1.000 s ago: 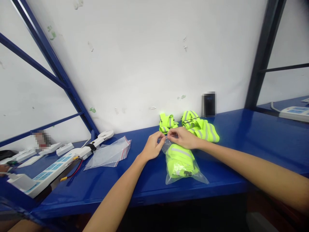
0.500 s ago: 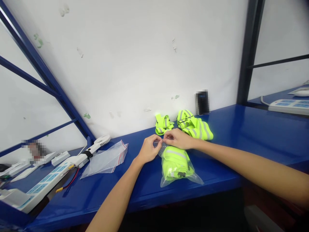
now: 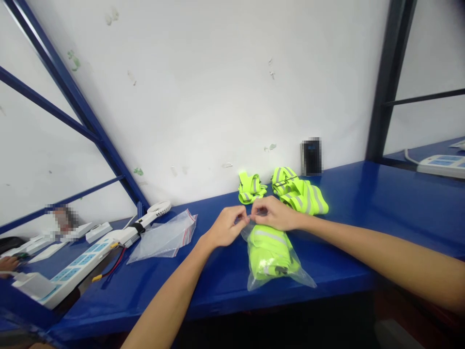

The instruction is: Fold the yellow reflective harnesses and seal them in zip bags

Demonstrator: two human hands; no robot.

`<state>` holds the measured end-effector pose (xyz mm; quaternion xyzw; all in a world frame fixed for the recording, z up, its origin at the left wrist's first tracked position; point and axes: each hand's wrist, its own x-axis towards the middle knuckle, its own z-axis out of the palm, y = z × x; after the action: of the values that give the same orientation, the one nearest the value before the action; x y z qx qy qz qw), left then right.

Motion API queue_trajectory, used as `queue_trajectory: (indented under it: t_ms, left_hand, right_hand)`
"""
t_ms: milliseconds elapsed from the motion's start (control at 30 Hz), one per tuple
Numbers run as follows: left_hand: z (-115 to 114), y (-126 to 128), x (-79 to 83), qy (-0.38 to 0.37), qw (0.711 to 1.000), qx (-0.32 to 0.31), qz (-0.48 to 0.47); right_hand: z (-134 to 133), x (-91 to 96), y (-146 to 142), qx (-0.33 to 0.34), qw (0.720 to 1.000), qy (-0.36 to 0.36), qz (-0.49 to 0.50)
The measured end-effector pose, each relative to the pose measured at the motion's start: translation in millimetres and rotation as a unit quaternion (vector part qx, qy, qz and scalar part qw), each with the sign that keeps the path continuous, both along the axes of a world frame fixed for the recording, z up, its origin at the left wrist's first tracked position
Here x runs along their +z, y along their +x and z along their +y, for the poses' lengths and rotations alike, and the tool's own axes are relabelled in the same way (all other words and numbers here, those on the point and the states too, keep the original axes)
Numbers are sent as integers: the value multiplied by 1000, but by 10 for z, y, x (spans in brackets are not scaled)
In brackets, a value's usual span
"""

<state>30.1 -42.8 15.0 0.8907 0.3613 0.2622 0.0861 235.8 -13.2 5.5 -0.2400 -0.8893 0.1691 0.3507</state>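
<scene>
A clear plastic zip bag (image 3: 304,277) lies near the table's front edge with a folded neon-yellow reflective strap garment (image 3: 271,249) inside it. My left hand (image 3: 228,226) pinches the far left corner of the bag's mouth between thumb and fingers. Close beside it, my right hand (image 3: 273,213) pinches the same mouth edge, its fingertips almost meeting the left ones. The pinched edge itself is mostly hidden by my fingers. Behind my hands lie a small yellow reflective bundle (image 3: 250,188) and a larger yellow reflective pile (image 3: 303,195), both with grey stripes.
Flat clear zip bags (image 3: 163,237) with red seal lines lie left on the blue table (image 3: 218,276). Farther left are a white handheld fan (image 3: 159,208), a power strip (image 3: 78,269) and a red-black cable (image 3: 115,265). Another person's hand (image 3: 7,264) shows at the left edge.
The view has shifted slightly, moving everything a little to the right in the picture. Both hands stay pinched at the bag's mouth. Another person's hand has appeared at the far left.
</scene>
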Motion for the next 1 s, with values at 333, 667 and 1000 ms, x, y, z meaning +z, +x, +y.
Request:
queue_trajectory:
  t_ms: [333, 667, 1000]
  left_hand:
    - [-570, -360, 831, 1, 994, 8, 111]
    - [-769, -413, 949, 16, 990, 9, 142]
    - [-848, -642, 882, -30, 998, 47, 28]
  right_hand:
    - [-201, 676, 132, 83, 987, 122, -63]
    - [-387, 869, 318, 43, 981, 97, -162]
    - [-482, 1102, 99, 81, 990, -82, -84]
